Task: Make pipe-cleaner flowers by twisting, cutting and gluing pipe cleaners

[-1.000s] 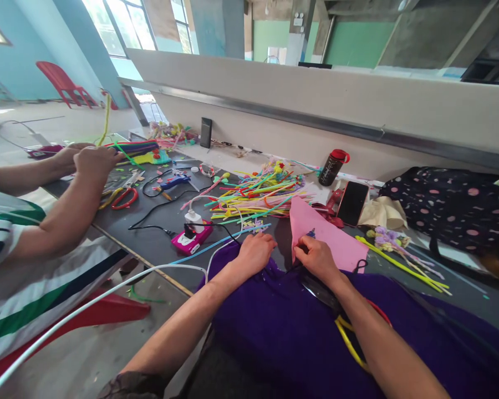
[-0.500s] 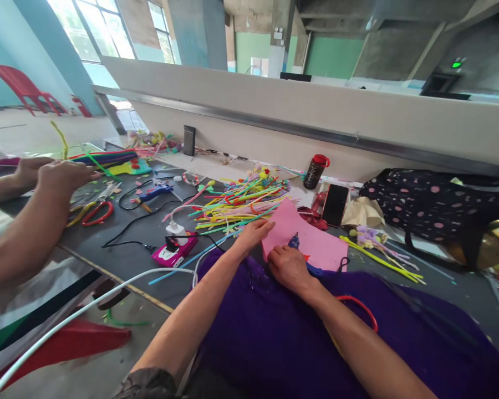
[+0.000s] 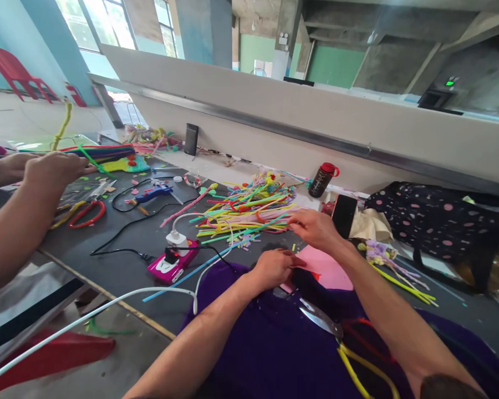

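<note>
Head view: both hands work at a pink sheet [image 3: 328, 265] at the front of the crowded table [image 3: 125, 277].

Left hand [image 3: 274, 267], fingers narrowly curled, meets the sheet's edge at its 9 o'clock, probably to steady it; whether it pinches cannot be told. Right hand [image 3: 315, 228] hangs past the sheet's 11 o'clock, fingers drawn close, tips beside the chenille stems [image 3: 249, 209]; I cannot tell if it grips anything. Scissors [image 3: 321, 320] lie on the purple cloth [image 3: 249, 343] at the sheet's 6 o'clock, blades towards 10, perhaps left there for easy reach. Stems lie bundled lengthwise, presumably for easy picking.
</note>
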Motion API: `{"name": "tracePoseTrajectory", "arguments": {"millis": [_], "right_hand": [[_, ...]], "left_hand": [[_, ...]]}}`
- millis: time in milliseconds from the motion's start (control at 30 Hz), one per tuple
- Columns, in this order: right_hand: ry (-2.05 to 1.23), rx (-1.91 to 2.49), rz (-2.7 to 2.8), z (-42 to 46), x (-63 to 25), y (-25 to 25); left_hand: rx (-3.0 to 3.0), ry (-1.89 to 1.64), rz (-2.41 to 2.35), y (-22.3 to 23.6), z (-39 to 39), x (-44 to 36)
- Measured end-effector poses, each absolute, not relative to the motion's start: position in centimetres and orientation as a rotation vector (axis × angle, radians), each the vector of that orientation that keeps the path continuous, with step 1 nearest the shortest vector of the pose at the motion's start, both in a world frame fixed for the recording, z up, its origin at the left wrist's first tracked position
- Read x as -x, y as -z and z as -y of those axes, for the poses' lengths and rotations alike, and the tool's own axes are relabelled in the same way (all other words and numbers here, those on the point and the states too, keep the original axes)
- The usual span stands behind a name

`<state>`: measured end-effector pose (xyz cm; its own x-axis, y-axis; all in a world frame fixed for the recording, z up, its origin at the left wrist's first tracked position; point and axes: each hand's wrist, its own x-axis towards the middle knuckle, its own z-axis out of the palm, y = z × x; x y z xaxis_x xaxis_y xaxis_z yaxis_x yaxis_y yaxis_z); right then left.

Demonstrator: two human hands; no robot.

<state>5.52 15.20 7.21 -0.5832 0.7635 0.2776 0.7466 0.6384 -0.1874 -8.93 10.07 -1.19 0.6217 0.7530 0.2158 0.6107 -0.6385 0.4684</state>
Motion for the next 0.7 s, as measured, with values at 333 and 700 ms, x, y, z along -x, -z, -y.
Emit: {"name": "tracePoseTrajectory", "arguments": {"millis": [333, 700], "right_hand": [[-0.112, 1.380, 3.077, -23.6, -1.2, -1.5], [-0.312, 1.326, 3.275, -23.2, -5.5, -2.3]], "left_hand": [[-2.406, -0.675, -1.134, 1.5, -10.3, 9.7], [-2.632, -0.522, -1.054, 1.4, -9.2, 9.2]]}}
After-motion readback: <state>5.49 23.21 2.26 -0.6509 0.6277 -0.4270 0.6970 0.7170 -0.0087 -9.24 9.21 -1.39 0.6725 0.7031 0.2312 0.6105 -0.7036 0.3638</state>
